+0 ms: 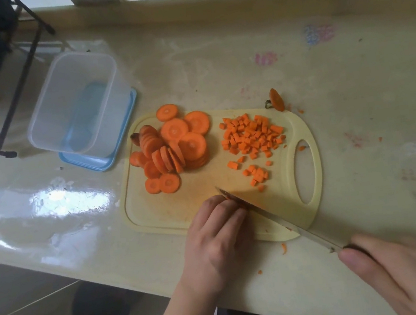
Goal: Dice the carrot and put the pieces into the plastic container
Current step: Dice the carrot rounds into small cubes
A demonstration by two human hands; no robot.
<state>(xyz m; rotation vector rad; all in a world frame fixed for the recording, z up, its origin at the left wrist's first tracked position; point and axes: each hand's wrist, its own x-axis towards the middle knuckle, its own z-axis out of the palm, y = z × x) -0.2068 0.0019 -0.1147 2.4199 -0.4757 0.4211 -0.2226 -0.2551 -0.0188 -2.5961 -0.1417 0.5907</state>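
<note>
A pale yellow cutting board (171, 206) lies on the counter. Several round carrot slices (173, 146) are heaped on its left half. A pile of small carrot dice (249, 137) covers its right half. My right hand (407, 273) grips the handle of a knife (278, 218), whose blade runs diagonally across the board's near edge. My left hand (219, 239) has its fingers curled over a bit of carrot right against the blade; the carrot is almost hidden. The clear plastic container (71, 102) stands empty to the board's left.
The container rests on its blue lid (120, 154). A carrot end (276, 100) lies just beyond the board's far edge, and small scraps dot the glossy counter (356, 108). A black metal rack (16, 91) stands at the far left. The counter's near edge runs below my hands.
</note>
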